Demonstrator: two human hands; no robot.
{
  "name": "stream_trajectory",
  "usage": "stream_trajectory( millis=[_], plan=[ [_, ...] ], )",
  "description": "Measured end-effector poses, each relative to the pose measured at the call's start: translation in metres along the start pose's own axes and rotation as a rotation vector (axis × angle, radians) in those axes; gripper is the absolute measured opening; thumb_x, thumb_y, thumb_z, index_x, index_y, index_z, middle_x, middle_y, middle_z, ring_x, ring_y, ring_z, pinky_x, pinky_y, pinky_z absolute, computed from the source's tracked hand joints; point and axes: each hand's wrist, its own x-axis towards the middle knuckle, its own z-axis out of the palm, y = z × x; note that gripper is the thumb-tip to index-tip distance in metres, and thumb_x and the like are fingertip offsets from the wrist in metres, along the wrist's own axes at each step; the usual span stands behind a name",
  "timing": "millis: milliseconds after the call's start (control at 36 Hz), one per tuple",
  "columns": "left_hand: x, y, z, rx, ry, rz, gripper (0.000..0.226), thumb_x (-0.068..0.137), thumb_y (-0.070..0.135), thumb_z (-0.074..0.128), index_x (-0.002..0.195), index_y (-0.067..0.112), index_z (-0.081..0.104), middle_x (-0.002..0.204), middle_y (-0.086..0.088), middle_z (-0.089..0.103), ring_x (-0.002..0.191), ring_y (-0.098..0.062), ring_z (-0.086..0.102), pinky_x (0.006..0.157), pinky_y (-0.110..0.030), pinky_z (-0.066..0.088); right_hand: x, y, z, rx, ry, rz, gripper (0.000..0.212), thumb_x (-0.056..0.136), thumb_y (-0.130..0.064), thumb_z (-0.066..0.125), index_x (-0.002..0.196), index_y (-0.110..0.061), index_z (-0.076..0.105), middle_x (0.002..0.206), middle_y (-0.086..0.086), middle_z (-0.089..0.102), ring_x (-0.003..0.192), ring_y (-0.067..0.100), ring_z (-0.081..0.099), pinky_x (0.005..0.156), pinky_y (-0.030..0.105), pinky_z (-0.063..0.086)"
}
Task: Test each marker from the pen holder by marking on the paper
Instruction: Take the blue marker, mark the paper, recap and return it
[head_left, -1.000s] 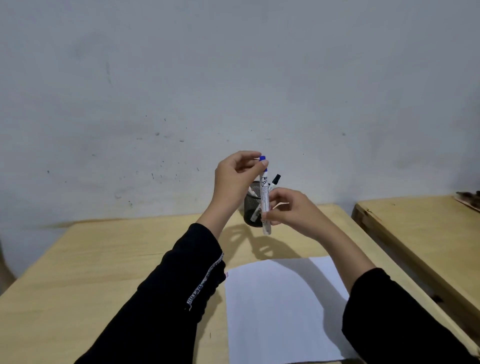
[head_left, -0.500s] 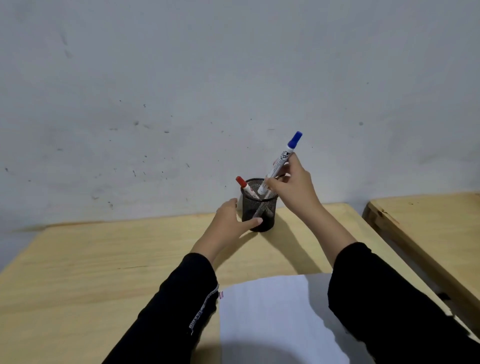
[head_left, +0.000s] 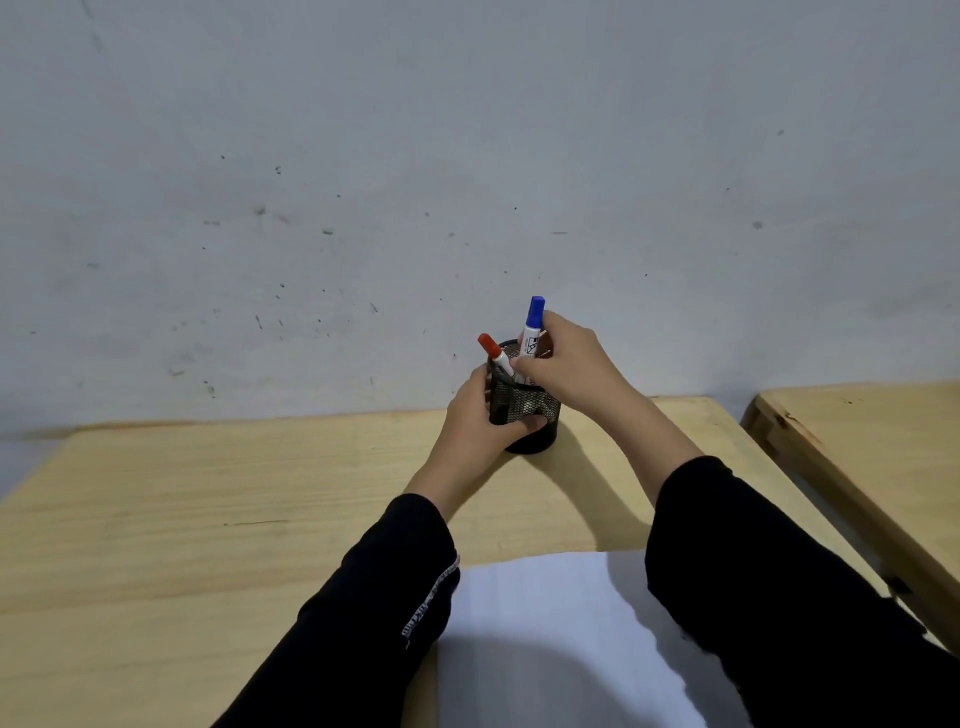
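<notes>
A black mesh pen holder (head_left: 530, 410) stands near the far edge of the wooden table (head_left: 208, 519), close to the wall. My left hand (head_left: 475, 426) wraps around its left side. A blue-capped marker (head_left: 532, 327) stands upright in the holder, cap up, and my right hand (head_left: 566, 366) has its fingers closed on the marker's barrel at the rim. A red-capped marker (head_left: 493, 353) leans out of the holder to the left. White paper (head_left: 540, 644) lies at the near edge, partly under my sleeves.
A second wooden table (head_left: 857, 447) stands to the right, separated by a narrow gap. The grey wall rises directly behind the pen holder.
The blue marker went from being held upright in both hands above the table down into the holder. My left hand left the marker and took hold of the holder.
</notes>
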Motion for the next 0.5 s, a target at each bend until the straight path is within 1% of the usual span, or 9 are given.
stream_trajectory(
  millis=[56,111,167,222,306,361,417,500],
  plan=[
    [0.001,-0.001,0.000,0.012,-0.001,-0.001,0.061,0.073,0.012,0.078,0.119,0.034,0.045,0.109,0.017,0.059,0.102,-0.001,0.062,0.078,-0.010,0.049,0.002,-0.001,0.001,-0.016,-0.004,-0.006,0.021,0.083,-0.017,0.062,0.098,-0.006,0.053,0.082,0.002,0.055,0.068,0.014,0.049,0.057,0.022,0.037],
    [0.002,-0.003,-0.001,0.033,0.000,0.002,0.062,0.072,0.015,0.079,0.119,0.034,0.044,0.112,0.012,0.060,0.105,-0.004,0.061,0.081,-0.014,0.049,0.004,-0.001,0.002,-0.039,-0.012,-0.008,0.017,0.084,-0.018,0.062,0.094,-0.011,0.051,0.080,0.000,0.055,0.066,0.009,0.048,0.055,0.021,0.036],
    [0.004,-0.004,-0.001,0.050,-0.002,-0.006,0.061,0.072,0.018,0.080,0.118,0.034,0.044,0.113,0.010,0.060,0.104,-0.003,0.061,0.079,-0.014,0.049,0.005,-0.002,0.004,-0.057,-0.016,-0.015,0.017,0.084,-0.019,0.063,0.092,-0.012,0.050,0.082,0.003,0.056,0.069,0.014,0.049,0.056,0.022,0.036],
    [0.004,-0.004,-0.001,0.065,-0.005,-0.010,0.058,0.072,0.019,0.080,0.116,0.032,0.044,0.112,0.009,0.059,0.103,-0.005,0.061,0.080,-0.016,0.050,0.006,-0.002,0.006,-0.060,0.004,-0.023,0.018,0.083,-0.019,0.065,0.089,-0.011,0.050,0.085,0.007,0.058,0.073,0.018,0.051,0.058,0.024,0.037],
    [0.006,-0.006,-0.002,0.098,-0.005,-0.012,0.057,0.071,0.021,0.081,0.114,0.032,0.045,0.114,0.005,0.060,0.105,-0.009,0.060,0.085,-0.022,0.051,0.007,-0.001,0.011,-0.077,0.002,-0.014,0.020,0.081,-0.019,0.067,0.092,-0.008,0.053,0.089,0.008,0.061,0.077,0.019,0.054,0.056,0.018,0.037],
    [0.006,-0.006,-0.004,0.105,-0.015,-0.021,0.058,0.072,0.021,0.080,0.115,0.032,0.044,0.112,0.007,0.060,0.103,-0.007,0.061,0.081,-0.017,0.050,0.008,0.000,0.012,-0.083,-0.010,0.006,0.025,0.080,-0.018,0.068,0.098,-0.005,0.058,0.092,0.009,0.063,0.079,0.019,0.056,0.057,0.016,0.038],
    [0.006,-0.005,-0.005,0.122,-0.024,-0.020,0.061,0.072,0.020,0.080,0.120,0.031,0.043,0.110,0.010,0.060,0.102,-0.006,0.061,0.076,-0.013,0.048,0.007,-0.001,0.011,-0.064,-0.005,0.019,0.027,0.078,-0.017,0.069,0.101,-0.005,0.058,0.089,0.006,0.062,0.077,0.017,0.056,0.057,0.016,0.039],
    [0.007,-0.007,-0.005,0.160,-0.013,-0.030,0.069,0.071,0.024,0.080,0.130,0.023,0.044,0.116,0.005,0.059,0.107,-0.010,0.059,0.082,-0.018,0.048,0.005,-0.003,0.009,-0.026,0.014,0.021,0.025,0.078,-0.015,0.070,0.097,-0.005,0.056,0.086,0.006,0.060,0.077,0.019,0.056,0.058,0.016,0.040]
  ],
)
